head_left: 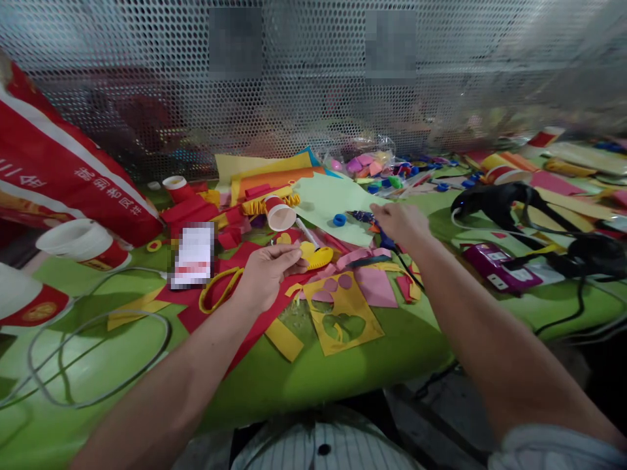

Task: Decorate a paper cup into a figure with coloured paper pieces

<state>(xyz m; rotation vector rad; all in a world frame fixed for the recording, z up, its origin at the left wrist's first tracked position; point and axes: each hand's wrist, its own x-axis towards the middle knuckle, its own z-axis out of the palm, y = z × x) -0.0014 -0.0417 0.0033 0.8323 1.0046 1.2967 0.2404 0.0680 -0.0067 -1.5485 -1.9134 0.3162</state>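
Your left hand (267,274) pinches a small yellow piece with a scalloped edge (319,258) between thumb and fingertips, the piece extending to the hand's right; just beyond it, a red-and-white paper cup (281,218) lies on its side. To this hand's right and nearer you lies a flat yellow sheet with cut-out shapes (349,304). Your right hand (402,224) has its fingers bent; you cannot tell whether they grip the dark, pointed object (360,215) just to their left, near a small blue ring (339,220)
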